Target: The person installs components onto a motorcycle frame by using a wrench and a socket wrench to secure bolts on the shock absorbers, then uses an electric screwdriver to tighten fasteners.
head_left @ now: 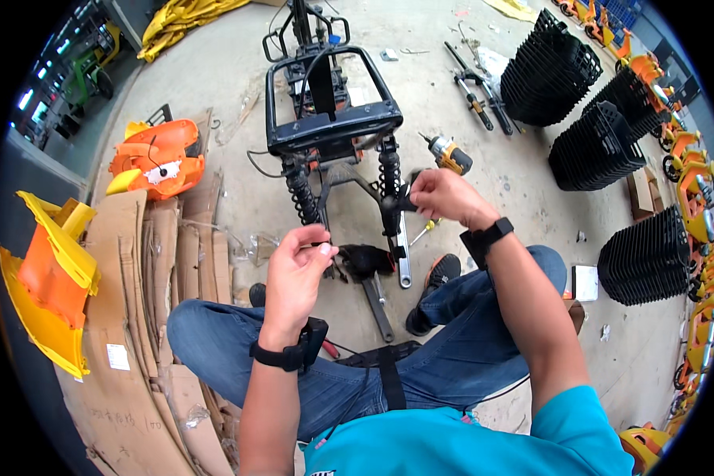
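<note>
In front of me stands a black vehicle frame [335, 136] with two coil-spring shock absorbers [389, 170] at its near end. Beside the right-hand shock absorber, my right hand [450, 198] is closed in a pinch next to a dark bracket-like part [401, 197]; what the fingertips hold is too small to name. My left hand [295, 268] is raised left of the frame's near end, thumb and fingertips brought together around something I cannot make out. Between my feet lie a black glove-like bundle [365, 260] and a wrench [378, 308]. A second flat metal tool [404, 266] lies to its right.
A cordless drill [450, 155] and a yellow-handled screwdriver [427, 230] lie right of the frame. Fork-like tubes [476, 95] lie farther off. Stacked black baskets [598, 147] stand at right. Cardboard sheets [115, 301] and orange-yellow plastic shells [55, 278] occupy the left.
</note>
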`<control>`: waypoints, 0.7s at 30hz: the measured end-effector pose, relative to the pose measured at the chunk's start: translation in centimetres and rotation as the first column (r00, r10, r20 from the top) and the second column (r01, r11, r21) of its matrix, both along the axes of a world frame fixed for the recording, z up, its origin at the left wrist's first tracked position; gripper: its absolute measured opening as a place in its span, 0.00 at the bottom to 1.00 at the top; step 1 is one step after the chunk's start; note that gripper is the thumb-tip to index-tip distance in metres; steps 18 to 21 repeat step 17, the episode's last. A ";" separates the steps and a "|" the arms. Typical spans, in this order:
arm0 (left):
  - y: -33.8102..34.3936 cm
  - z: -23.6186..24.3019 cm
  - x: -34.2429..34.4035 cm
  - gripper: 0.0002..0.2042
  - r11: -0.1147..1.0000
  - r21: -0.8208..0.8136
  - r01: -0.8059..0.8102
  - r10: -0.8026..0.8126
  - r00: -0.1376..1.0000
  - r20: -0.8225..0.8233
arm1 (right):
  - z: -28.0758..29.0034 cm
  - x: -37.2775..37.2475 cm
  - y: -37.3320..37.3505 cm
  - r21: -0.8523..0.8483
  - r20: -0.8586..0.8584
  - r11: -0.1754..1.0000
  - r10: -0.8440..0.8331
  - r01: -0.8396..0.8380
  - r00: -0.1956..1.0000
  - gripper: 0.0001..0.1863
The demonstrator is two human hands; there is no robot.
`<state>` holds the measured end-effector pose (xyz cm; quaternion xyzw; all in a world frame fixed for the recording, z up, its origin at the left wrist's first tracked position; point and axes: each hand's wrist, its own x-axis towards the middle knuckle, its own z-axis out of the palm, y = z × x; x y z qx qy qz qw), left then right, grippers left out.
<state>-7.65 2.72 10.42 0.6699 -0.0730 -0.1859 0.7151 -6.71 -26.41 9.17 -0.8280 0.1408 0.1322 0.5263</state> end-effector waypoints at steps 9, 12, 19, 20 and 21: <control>1.1 3.1 1.4 0.11 0.996 -0.060 -0.073 0.082 0.983 0.167 | -0.9 -1.1 1.4 -0.306 0.129 0.934 0.234 -0.186 0.964 0.12; 1.6 5.4 1.4 0.13 0.990 -0.084 -0.111 0.130 0.950 0.282 | 1.9 -1.4 1.7 -0.395 0.219 0.910 0.227 -0.127 0.949 0.17; 3.8 8.8 2.1 0.13 0.975 0.005 -0.224 0.205 0.900 0.385 | 14.0 -5.9 3.8 0.074 0.856 0.983 -0.150 0.170 0.495 0.13; 3.8 8.8 2.1 0.13 0.975 0.005 -0.224 0.205 0.900 0.385 | 14.0 -5.9 3.8 0.074 0.856 0.983 -0.150 0.170 0.495 0.13; 3.8 8.8 2.1 0.13 0.975 0.005 -0.224 0.205 0.900 0.385 | 14.0 -5.9 3.8 0.074 0.856 0.983 -0.150 0.170 0.495 0.13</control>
